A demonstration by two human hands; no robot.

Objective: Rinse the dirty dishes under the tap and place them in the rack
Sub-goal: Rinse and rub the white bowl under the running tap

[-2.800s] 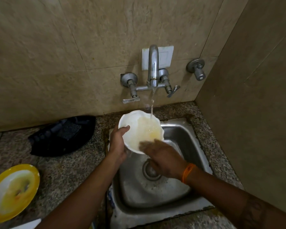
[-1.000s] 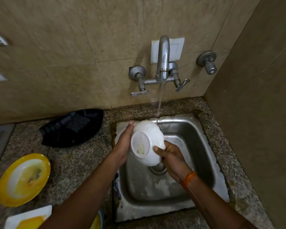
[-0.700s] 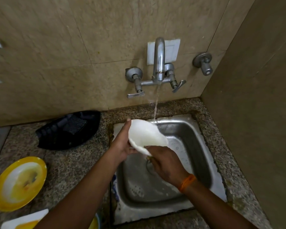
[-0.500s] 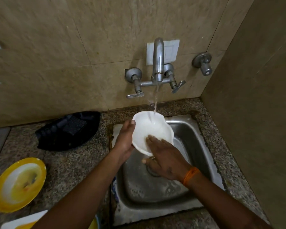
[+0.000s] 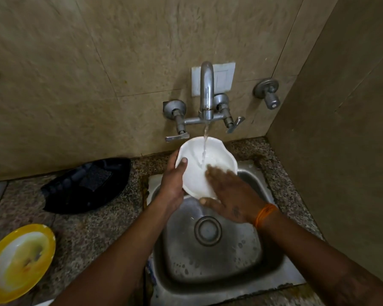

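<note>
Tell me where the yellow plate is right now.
The yellow plate sits on the granite counter at lower left, left of the sink, nearer than the black tray.

Large beige tiles (image 5: 124, 54) with thin dark joints cover the back wall, and a side wall (image 5: 345, 120) of the same tile meets it at a corner on the right. A white plate (image 5: 224, 78) and a round metal valve (image 5: 266, 92) are fixed to the back wall. A speckled granite counter (image 5: 93, 235) runs along the wall base; lighting is dim and warm.
</note>
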